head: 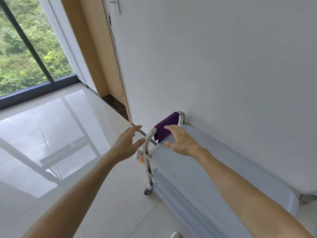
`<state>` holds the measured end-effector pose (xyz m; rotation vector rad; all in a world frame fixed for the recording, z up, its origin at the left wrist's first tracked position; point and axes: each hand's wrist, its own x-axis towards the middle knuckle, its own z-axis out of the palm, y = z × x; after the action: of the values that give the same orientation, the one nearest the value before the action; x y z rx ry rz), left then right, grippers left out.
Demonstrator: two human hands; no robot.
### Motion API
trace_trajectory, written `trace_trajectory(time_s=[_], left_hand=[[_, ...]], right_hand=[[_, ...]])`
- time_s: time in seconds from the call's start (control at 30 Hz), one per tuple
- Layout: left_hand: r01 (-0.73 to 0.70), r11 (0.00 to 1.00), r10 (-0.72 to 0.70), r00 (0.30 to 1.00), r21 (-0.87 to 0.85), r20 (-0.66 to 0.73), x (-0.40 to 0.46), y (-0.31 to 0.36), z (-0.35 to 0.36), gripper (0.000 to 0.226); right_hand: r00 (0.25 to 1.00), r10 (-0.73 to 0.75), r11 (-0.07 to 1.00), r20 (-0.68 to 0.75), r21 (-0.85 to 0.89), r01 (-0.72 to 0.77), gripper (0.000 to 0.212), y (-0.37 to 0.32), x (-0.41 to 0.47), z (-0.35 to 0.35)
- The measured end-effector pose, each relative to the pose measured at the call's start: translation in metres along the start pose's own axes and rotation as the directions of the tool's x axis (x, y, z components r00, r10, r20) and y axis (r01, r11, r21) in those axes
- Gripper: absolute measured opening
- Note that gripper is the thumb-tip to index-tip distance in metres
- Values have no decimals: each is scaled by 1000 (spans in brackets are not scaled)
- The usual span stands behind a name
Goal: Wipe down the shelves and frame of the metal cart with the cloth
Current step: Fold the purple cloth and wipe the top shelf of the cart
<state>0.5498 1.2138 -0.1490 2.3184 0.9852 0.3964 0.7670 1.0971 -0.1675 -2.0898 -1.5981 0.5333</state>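
Purple cloth (166,127) hangs folded over the metal cart (214,169) handle, at twelve o'clock from both hands. Left hand (127,143) and right hand (180,140) are spread, holding nothing (wiping not begun, I judge). Next: grip the cloth. No readable writing shows.

I see the metal cart (197,169) on the glossy tiled floor (51,134), against the wall; a purple cloth (165,127) drapes over its handle (149,136).
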Motion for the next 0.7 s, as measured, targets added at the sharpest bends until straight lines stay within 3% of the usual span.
trace_trajectory(time_s=[0.37, 0.7], left_hand=[[119, 984, -116, 993, -134, 36, 106, -39, 35, 40], [118, 983, -89, 976, -139, 197, 199, -73, 86, 35]], right_hand=[[993, 104, 986, 63, 121, -111, 61, 70, 107, -1], [894, 446, 857, 40, 269, -439, 45, 124, 187, 3]])
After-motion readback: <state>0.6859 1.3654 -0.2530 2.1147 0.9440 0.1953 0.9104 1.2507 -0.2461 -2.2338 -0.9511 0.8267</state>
